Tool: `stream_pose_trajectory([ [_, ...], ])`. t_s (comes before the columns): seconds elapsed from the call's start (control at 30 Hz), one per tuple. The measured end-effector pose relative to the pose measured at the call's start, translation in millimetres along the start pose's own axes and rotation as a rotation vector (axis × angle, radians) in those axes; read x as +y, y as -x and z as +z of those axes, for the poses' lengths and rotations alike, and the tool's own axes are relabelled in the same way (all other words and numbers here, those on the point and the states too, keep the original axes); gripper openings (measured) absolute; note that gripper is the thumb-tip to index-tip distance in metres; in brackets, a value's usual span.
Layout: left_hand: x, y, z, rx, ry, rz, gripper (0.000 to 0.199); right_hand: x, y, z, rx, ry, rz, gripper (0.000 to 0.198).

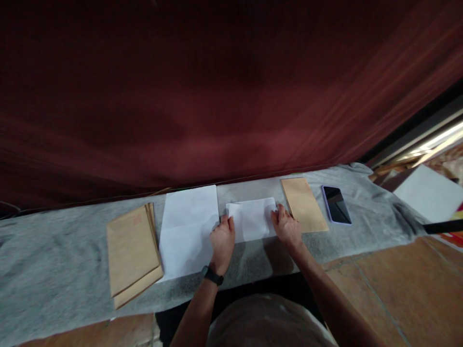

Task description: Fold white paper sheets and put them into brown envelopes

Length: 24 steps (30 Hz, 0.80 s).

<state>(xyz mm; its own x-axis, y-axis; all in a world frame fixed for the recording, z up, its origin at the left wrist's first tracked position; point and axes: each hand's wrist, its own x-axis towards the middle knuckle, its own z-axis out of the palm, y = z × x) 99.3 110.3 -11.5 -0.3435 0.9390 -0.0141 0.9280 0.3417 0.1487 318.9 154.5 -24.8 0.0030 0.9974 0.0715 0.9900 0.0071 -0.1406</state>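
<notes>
A folded sheet of white paper is held between my two hands over the grey cloth. My left hand, with a dark watch on its wrist, pinches the paper's left edge. At the right edge, my right hand grips it with thumb and fingers. Just left of my left hand lies a larger white sheet, flat with a faint crease across it. One brown envelope rests beside my right hand, partly behind its fingers.
Several brown envelopes lie stacked at the left. A phone in a purple case is at the right. The grey cloth covers a narrow surface against a dark red curtain. A white panel stands beyond the right end.
</notes>
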Motion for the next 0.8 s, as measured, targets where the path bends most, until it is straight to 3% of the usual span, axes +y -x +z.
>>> stream_pose_trajectory([
  [0.27, 4, -6, 1, -0.001, -0.060, 0.038, 0.043, 2, 1, 9, 0.064, -0.022, -0.032, 0.048],
  [0.4, 5, -7, 2, -0.005, -0.058, 0.035, 0.042, -4, 7, 16, 0.171, -0.147, -0.263, 0.053],
  [0.53, 5, -6, 1, -0.014, -0.075, 0.046, 0.045, -14, 17, 23, 0.166, -0.186, -0.474, 0.061],
  [0.8, 8, -6, -1, -0.017, -0.049, 0.011, 0.045, -15, 28, 34, 0.152, -0.142, -0.476, 0.063],
])
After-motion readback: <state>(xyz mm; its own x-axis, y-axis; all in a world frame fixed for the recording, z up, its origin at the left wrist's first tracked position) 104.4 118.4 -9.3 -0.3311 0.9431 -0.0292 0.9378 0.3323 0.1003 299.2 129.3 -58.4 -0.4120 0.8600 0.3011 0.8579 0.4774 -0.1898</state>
